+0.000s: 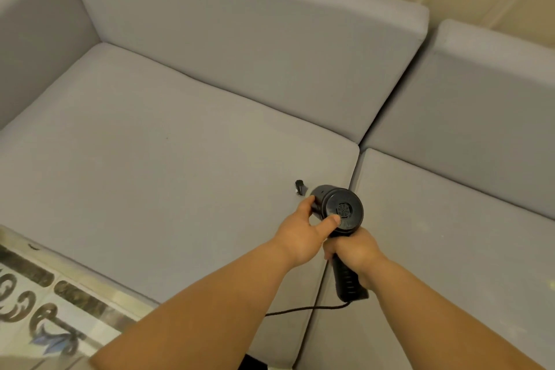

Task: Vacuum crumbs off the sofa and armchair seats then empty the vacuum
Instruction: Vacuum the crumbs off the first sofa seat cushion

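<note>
Two hands on the corded handheld vacuum (338, 210) here: the right hand (356, 252) is wrapped round its ribbed pistol handle, while the left hand (300, 231) cups the motor barrel, thumb lying on the vented rear cap. Both forearms reach forward and down, holding the nozzle (300, 186) just ahead of the left fingertips on the grey sofa seat cushion (165, 144), right beside the seam. It looks rigid, smooth plastic and fairly light, best carried by that handle, though the cord (300, 309) trailing under the wrists may tug.
</note>
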